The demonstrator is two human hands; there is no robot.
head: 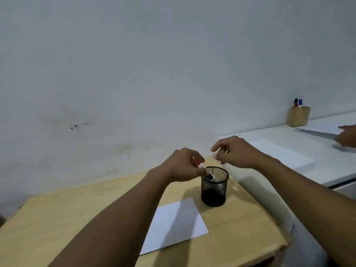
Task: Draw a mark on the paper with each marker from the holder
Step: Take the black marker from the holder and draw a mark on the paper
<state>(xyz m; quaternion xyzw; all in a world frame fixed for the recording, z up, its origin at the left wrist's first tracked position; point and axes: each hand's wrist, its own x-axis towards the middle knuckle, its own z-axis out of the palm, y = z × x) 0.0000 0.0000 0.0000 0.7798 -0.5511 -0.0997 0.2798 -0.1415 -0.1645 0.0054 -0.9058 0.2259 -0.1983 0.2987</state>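
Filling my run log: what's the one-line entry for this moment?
left hand: grips marker at mesh holder | right hand: small item, unclear | paper: blank

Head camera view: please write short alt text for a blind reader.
A left hand grips a marker at a black mesh holder on a wooden table; the right hand hovers nearby. White paper lies in front.

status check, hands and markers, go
Left hand gripping marker at mesh holder. Right hand pinching something small, unclear. Paper shows no marks. Nothing blocking.

black mesh holder (pixel 214 186), markers (pixel 209 175) inside, white paper (pixel 174 224) flat
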